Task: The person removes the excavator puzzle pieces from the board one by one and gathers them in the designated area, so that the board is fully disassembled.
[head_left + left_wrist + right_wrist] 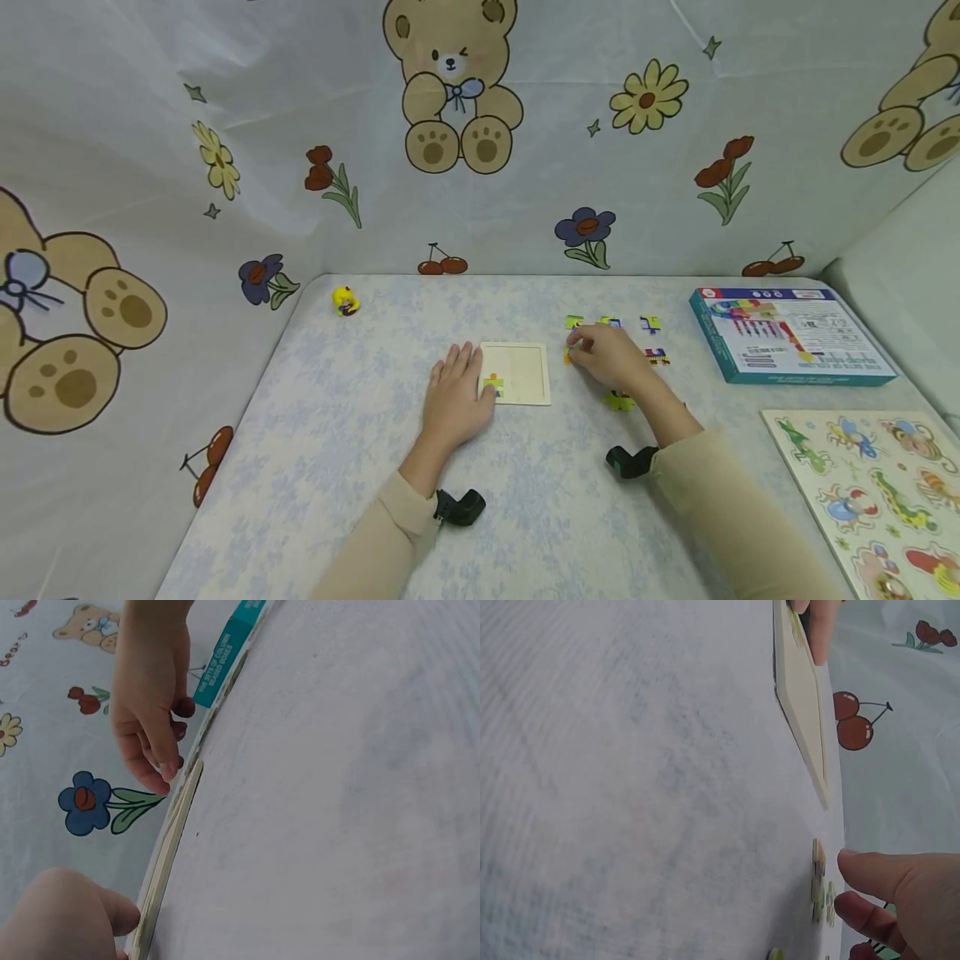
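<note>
A pale wooden puzzle tray [525,375] lies mid-table with one colourful jigsaw piece [493,383] in its lower left corner. My left hand [455,400] rests flat against the tray's left edge, fingers straight, its thumb beside that piece. Over the loose pieces to the right of the tray is my right hand [603,357], its fingers loosely bent above an orange-edged piece [567,357]. In the right wrist view, a gap shows between thumb and forefinger, near some pieces [817,881] on the table. Nothing is visible in the right hand's grasp.
Several more jigsaw pieces [649,323] lie around the right hand, a green one [618,401] below it. A flat teal-edged box [795,337] lies at the back right, with an insect picture board [870,492] in front. A small yellow toy [345,301] stands at the back left.
</note>
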Available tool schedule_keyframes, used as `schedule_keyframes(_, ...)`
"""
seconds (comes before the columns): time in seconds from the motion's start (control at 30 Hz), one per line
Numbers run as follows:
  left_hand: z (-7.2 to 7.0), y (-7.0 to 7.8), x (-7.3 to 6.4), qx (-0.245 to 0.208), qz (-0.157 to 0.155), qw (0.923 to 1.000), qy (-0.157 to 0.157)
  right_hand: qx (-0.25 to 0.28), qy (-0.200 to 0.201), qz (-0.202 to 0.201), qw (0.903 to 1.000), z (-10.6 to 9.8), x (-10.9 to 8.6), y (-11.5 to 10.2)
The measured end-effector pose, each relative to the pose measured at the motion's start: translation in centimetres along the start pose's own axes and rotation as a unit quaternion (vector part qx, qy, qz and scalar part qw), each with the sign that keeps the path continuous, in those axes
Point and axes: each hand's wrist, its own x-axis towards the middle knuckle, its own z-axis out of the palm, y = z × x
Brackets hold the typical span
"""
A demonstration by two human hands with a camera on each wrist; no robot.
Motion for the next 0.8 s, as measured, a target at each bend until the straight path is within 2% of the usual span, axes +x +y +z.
schedule_keyframes(0.2,0.1,0.0,0.1,0.016,-0.002,0.9999,-0.004,0.047,0.009,-0.050,0.9976,0.4,0.0,-0.8)
schedule_keyframes(0.47,0.1,0.0,0.0,0.039,-0.004,0.9991,-0.016,0.111,-0.035,-0.075,0.9904,2.1,0.2,-2.8)
schedule_keyframes(0.63,0.1,0.0,-0.1,0.045,0.001,0.9988,-0.020,0.125,-0.066,-0.117,0.9829,3.2,0.4,-4.0)
schedule_keyframes(0.8,0.2,-0.1,-0.1,0.046,0.005,0.9988,-0.017,0.121,-0.078,-0.151,0.9779,3.8,0.4,-5.3)
